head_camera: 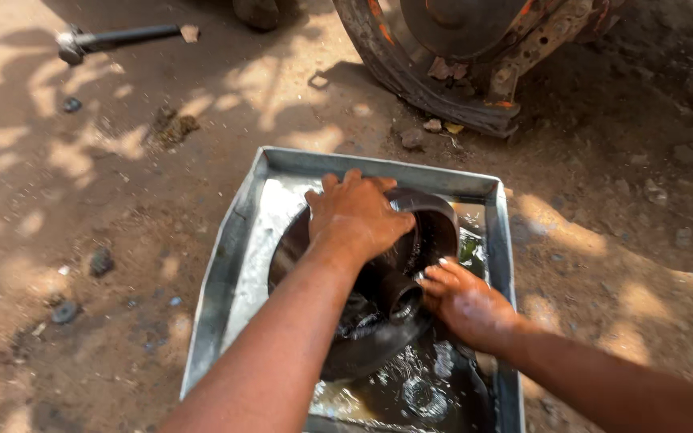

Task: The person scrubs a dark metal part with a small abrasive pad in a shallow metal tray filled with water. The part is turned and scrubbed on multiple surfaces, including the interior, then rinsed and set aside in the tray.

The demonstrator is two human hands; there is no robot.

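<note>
One rectangular metal tray (pixel 234 240) sits on bare dirt ground (pixel 82 232), its near edge cut off by the bottom of the view; it holds dark, oily liquid (pixel 419 393) pooled toward the near end. One dark, round metal part (pixel 411 240) with a short central tube lies in the tray, filling most of its width, so little free room remains between the part and the tray's left and right walls. The left hand (pixel 358 216) lies on top of the part's far rim, fingers spread and curled over the edge, palm pressed down. The right hand (pixel 467 305) is wet, fingers loosely bent, fingertips touching the part just beside the central tube, close to the tray's right wall. To the left of the tray, the ground is open, with a few small stones scattered about. Beyond the tray's far edge stands one large, rusty wheel rim (pixel 435 72). Far left lies one long dark tool (pixel 122 38).
</note>
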